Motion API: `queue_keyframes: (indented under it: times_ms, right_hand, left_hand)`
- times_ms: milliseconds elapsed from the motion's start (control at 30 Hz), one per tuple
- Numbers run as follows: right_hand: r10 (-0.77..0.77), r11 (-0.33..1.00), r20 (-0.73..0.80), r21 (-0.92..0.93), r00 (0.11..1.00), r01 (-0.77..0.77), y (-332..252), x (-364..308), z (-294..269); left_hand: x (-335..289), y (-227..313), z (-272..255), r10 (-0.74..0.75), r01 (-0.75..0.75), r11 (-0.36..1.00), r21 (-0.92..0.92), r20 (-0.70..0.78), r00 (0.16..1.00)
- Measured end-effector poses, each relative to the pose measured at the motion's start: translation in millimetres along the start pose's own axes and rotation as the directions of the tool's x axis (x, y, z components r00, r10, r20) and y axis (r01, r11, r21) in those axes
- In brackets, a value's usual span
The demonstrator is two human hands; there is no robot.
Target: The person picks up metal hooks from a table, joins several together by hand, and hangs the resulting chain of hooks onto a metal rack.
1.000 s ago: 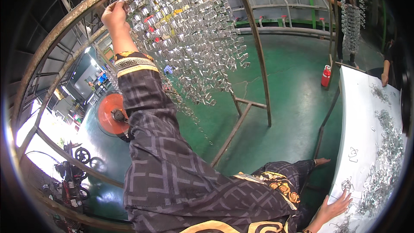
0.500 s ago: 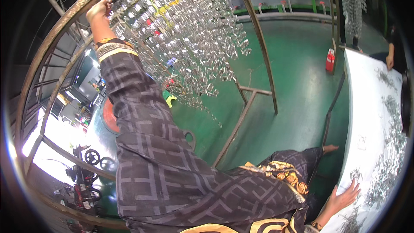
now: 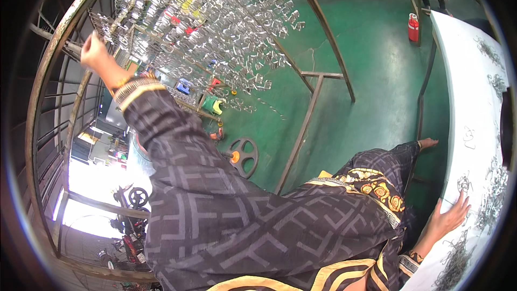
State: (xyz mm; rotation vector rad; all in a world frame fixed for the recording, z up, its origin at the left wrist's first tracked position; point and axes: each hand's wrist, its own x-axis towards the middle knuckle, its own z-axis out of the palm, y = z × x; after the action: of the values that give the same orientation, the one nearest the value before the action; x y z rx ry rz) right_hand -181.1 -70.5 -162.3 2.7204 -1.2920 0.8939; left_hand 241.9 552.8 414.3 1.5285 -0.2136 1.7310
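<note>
Aloft, the left hand [image 3: 97, 55] bends near a metal frame [image 3: 69, 16], grip unclear; the right hand [image 3: 450, 219] rests splayed on the surface [image 3: 464, 89].

Hanging silvery metal clips [image 3: 215, 29] block the bare left hand [image 3: 96, 54] rightward, with free room between the brown metal post [image 3: 324, 26] and white tabletop [image 3: 460, 97].

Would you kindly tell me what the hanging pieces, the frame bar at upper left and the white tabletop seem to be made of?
Hanging pieces: apparently metal, shiny and silvery, given their bright glints.
Frame bar: probably steel with worn paint, judging by its rust-brown patches.
Tabletop: smooth white, no grain showing; perhaps plastic or coated board.
</note>
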Motion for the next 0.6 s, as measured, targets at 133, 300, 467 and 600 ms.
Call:
queue_keyframes:
  times_ms: [133, 300, 467, 600]
  right_hand:
    - [-0.022, 1.0, 0.024, -0.008, 0.999, 0.022, -4.1, -0.5, -1.4]
    - [-0.045, 0.999, 0.015, -0.02, 0.999, 0.045, 16.9, -0.7, 13.7]
    - [-0.083, 0.996, 0.011, -0.026, 0.997, 0.083, 12.3, 2.2, 8.9]
    - [-0.125, 0.992, -0.008, -0.028, 0.992, 0.125, 22.1, 2.9, 14.2]
  left_hand:
    - [-92.3, -34.1, -75.1, 0.119, -0.08, 0.978, 0.195, -0.198, 0.973]
    - [-231.1, -128.9, -151.2, -0.149, 0.227, 0.896, 0.382, -0.221, 0.964]
    - [-372.0, -185.7, -225.3, -0.838, 0.83, 0.484, 0.279, -0.125, 0.531]
    - [-436.6, -162.5, -242.7, -0.947, 0.717, 0.132, 0.685, 0.3, -0.112]
